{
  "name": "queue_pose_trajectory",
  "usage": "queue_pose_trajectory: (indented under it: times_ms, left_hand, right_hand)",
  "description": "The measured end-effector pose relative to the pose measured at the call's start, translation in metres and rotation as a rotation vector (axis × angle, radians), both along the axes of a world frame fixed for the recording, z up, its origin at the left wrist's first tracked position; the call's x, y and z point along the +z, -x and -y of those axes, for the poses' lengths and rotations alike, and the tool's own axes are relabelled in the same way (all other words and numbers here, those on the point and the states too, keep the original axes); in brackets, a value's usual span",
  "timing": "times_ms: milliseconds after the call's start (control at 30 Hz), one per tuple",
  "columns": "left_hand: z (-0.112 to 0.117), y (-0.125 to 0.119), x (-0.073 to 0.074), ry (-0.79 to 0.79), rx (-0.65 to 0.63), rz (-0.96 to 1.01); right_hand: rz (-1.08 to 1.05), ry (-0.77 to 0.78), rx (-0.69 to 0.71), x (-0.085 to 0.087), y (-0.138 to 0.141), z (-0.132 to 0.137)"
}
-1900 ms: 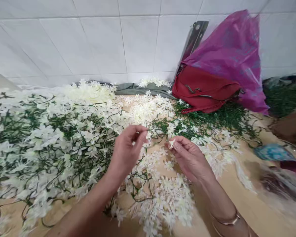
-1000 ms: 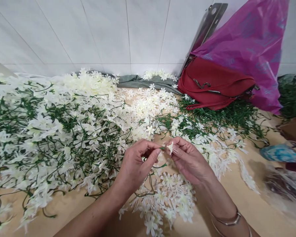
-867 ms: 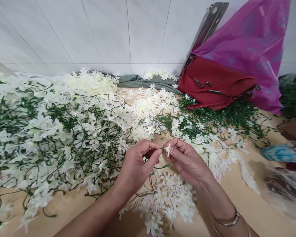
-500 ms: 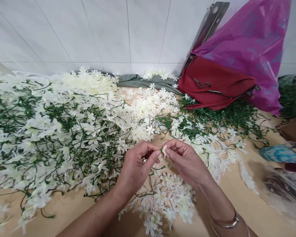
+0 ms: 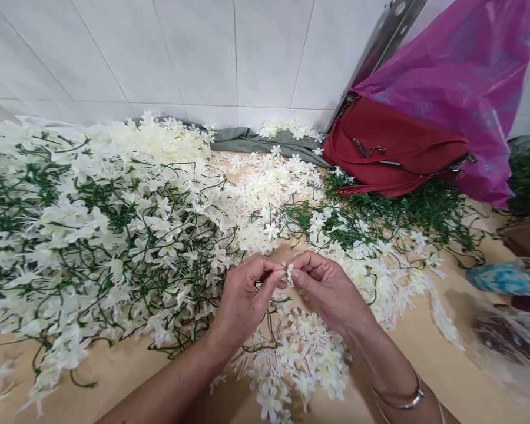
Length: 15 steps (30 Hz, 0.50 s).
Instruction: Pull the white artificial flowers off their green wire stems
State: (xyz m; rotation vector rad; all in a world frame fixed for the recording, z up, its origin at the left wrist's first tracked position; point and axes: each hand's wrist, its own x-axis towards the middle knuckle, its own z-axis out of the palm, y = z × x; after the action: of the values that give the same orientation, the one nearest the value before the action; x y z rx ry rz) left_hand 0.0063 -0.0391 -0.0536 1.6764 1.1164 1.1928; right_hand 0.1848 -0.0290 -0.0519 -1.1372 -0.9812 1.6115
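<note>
My left hand point(image 5: 247, 291) and my right hand point(image 5: 329, 288) meet fingertip to fingertip over the table. Between them is a small white artificial flower point(image 5: 290, 273). The left thumb and forefinger are pinched on a green artificial stem point(image 5: 270, 331), which hangs below that hand. The right thumb and forefinger pinch the flower, their tips partly hiding it. Just beneath lies a small pile of loose white flowers point(image 5: 287, 359). Left of my hands spreads a large heap of white flowers on green stems point(image 5: 128, 235).
More loose blossoms point(image 5: 278, 182) lie farther back. Bare green stems point(image 5: 406, 206) sit under a red handbag point(image 5: 393, 147) at the right. A purple plastic bag point(image 5: 463, 76) stands behind it, near the tiled wall point(image 5: 207, 53). A blue patterned item point(image 5: 506, 277) lies at the right edge.
The flower has shifted slightly left and its petals face me more. Both hands keep their pinch in nearly the same place. The view has moved a little.
</note>
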Motion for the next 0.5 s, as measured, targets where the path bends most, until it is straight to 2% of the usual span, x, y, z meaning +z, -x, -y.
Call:
queue_pose_trajectory:
  times_ms: [133,333,500]
  left_hand:
    - [0.0,0.0,0.0,-0.02,0.0,0.011]
    - [0.001,-0.001,0.001,0.112,-0.013,-0.013]
    - [0.002,-0.003,0.003,0.146,-0.002,0.001]
  right_hand:
    - [-0.059,0.016,0.061,0.001,0.0,-0.001]
    - [-0.096,0.033,0.083,0.002,-0.006,-0.004]
    - [-0.122,0.06,0.071,0.002,-0.01,-0.005]
